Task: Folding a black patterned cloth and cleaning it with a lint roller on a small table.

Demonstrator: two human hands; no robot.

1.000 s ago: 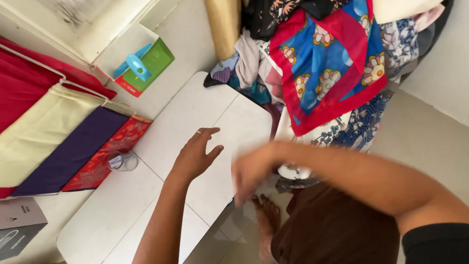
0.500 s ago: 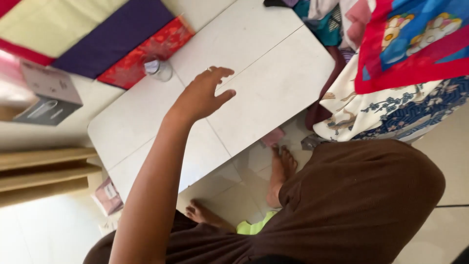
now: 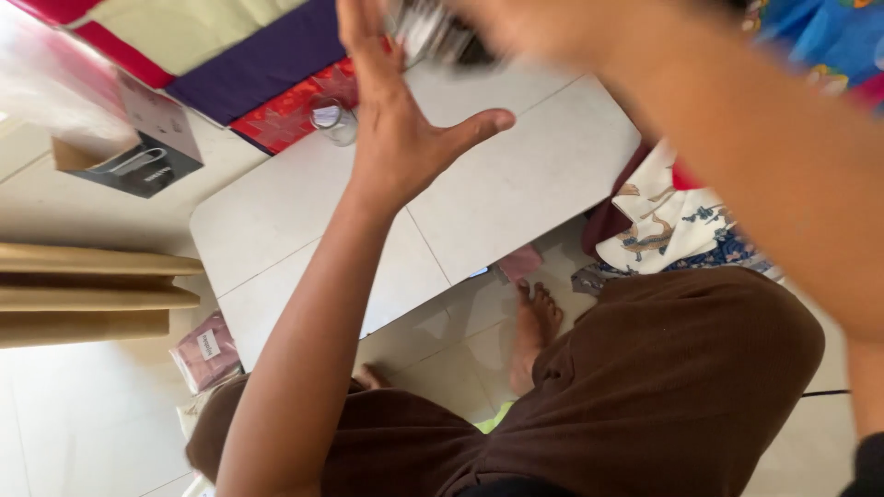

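left hand (image 3: 405, 138) raised, fingers spread | right hand (image 3: 497, 23) blurred above table (image 3: 516, 193)

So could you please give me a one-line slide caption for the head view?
Left hand raised open above a white folding table; blurred right hand brings in an indistinct object beside a glass jar.

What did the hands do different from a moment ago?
The left hand rose from just over the white table and now stands open, fingers spread. The right arm, out of sight half a second ago, has swung back across the top, with something blurred and shiny by its hand; whether it grips it is unclear. The small glass jar stayed on the table.
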